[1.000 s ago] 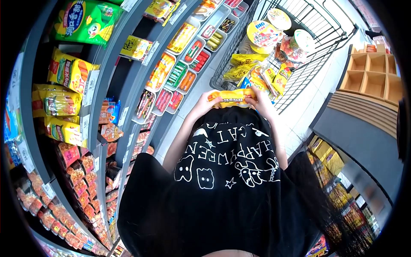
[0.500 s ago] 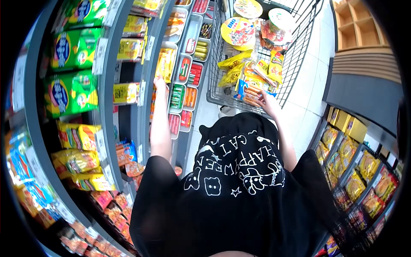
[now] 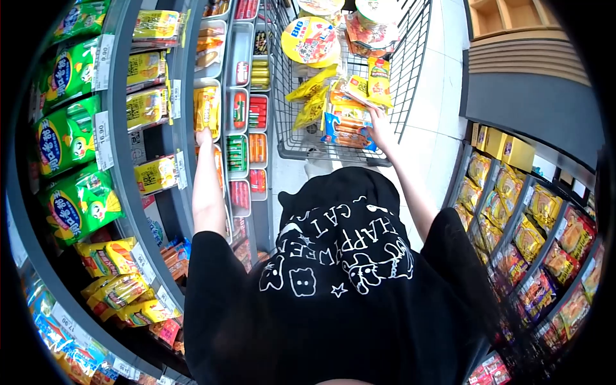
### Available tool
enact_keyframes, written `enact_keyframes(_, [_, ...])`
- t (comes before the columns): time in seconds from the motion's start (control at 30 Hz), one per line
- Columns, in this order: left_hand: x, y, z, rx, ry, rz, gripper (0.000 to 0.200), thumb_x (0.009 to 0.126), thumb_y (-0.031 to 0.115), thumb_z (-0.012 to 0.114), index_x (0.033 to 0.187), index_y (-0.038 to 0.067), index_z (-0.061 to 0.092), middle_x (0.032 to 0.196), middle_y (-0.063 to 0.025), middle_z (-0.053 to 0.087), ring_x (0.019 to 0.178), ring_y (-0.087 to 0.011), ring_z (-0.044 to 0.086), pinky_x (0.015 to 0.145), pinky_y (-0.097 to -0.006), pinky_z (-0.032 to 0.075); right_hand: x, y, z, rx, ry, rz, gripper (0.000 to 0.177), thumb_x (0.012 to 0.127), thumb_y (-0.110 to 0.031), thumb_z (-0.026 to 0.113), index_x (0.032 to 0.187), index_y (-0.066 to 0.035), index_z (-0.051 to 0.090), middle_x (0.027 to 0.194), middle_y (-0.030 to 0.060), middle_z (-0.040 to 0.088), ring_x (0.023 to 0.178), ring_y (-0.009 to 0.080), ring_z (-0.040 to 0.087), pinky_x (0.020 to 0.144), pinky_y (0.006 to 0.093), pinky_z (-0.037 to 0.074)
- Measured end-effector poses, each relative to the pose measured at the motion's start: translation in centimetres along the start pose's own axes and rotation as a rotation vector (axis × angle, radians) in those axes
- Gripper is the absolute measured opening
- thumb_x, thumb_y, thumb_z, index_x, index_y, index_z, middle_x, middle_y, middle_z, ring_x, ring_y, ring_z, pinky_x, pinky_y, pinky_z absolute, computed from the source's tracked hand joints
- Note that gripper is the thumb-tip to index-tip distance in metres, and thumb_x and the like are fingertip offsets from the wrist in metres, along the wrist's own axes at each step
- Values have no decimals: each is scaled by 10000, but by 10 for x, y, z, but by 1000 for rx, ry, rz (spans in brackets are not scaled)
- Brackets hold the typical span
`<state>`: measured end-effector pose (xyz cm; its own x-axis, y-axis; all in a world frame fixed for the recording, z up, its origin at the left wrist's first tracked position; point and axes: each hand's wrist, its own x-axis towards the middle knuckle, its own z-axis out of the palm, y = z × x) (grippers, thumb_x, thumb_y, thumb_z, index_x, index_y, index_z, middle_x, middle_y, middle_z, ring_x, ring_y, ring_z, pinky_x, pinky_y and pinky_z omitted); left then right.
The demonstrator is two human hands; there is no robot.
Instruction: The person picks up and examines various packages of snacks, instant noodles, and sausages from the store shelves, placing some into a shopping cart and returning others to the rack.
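Note:
My left hand (image 3: 204, 136) is at the near end of a yellow packet (image 3: 206, 109), which lies in a white tray on the left shelf. Its fingers look closed on the packet's end, partly hidden. Over in the shopping cart (image 3: 308, 153), my right hand (image 3: 381, 130) has its fingers bent at the right edge of a blue-edged sausage pack (image 3: 346, 131). A yellow flat pack (image 3: 359, 90) lies just beyond those fingertips. Further in are yellow bags (image 3: 313, 106) and a big instant noodle tub (image 3: 310, 42).
Trays of red, green and orange sausages (image 3: 237, 154) line the shelf beside the cart. Green bags (image 3: 67, 138) and yellow packs (image 3: 154, 109) fill the racks at left. At right stand a dark counter (image 3: 520, 96) and racks of yellow packets (image 3: 529, 237).
The view has turned, so the cart and shelf sit further left. My right hand has shifted toward the sausage pack's right edge. My left hand stays at the yellow packet.

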<state>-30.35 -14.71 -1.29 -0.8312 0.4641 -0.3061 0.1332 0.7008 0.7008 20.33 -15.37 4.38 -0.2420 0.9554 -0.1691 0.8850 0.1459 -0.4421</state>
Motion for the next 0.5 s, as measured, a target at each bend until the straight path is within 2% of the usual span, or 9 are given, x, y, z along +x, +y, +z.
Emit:
enact_keyframes(0.07, [-28,22,-13,-31,-82,61,375,692,82,536,1041,-30,456,965,-150,548,841,-233,546,731,-303,428,23,13,7,-6,-90,63,585,611,25,546,1157,-29,343,1188,184,338,1083,330,358,891,341,343])
enact_keyframes(0.13, [-37,17,-17,14,-70,112,433,682,53,550,1087,-40,428,1001,-151,533,868,-236,533,768,-289,405,43,36,31,-323,171,35,654,623,-64,609,1200,-26,304,1166,239,346,1088,372,340,919,363,307])
enact_keyframes(0.17, [-38,10,-18,79,-52,175,469,681,45,554,1118,-40,404,996,-150,534,867,-239,532,777,-285,398,50,37,27,-329,169,25,654,623,-64,609,1200,-26,304,1166,239,346,1088,372,340,919,363,307])
enact_keyframes(0.23, [-43,-5,-19,45,-91,208,542,687,34,561,1182,-37,351,1014,-153,525,894,-237,521,804,-274,377,66,39,20,-138,31,337,769,583,-199,691,1210,-45,274,1268,219,230,1117,387,310,906,310,329])
enact_keyframes(0.27, [-51,-14,-22,-129,-174,230,532,691,22,552,1183,-29,355,1066,-156,502,932,-216,509,814,-265,369,79,57,35,-10,-39,515,951,555,-401,705,1277,-78,177,1208,274,298,1121,369,318,921,355,304])
enact_keyframes(0.33, [-73,-16,-30,14,-247,94,517,709,-2,520,1196,-15,348,1103,-152,484,962,-208,496,826,-272,360,99,93,62,469,-59,721,1008,548,-471,685,1289,-77,125,1178,254,360,1113,359,344,917,347,313])
enact_keyframes(0.37, [-95,-10,-35,-66,-273,159,506,715,-19,503,1197,-8,350,1122,-151,469,996,-213,476,846,-278,349,103,102,72,486,-19,740,1028,549,-481,678,1284,-48,104,1125,220,435,1089,331,390,906,349,328])
enact_keyframes(0.43, [-134,-15,-36,-183,-246,264,472,732,-57,459,1190,-1,356,1209,-152,387,1107,-241,388,917,-302,301,110,91,61,267,-87,967,1010,555,-454,681,1268,-10,121,1100,204,463,1068,313,420,896,354,341])
enact_keyframes(0.5, [-165,-25,-43,-245,-332,235,451,749,-41,452,1187,1,351,1250,-137,340,1143,-261,345,942,-317,275,111,95,67,230,-93,1026,801,550,-427,682,1154,-1,372,1070,210,485,991,302,479,842,336,379])
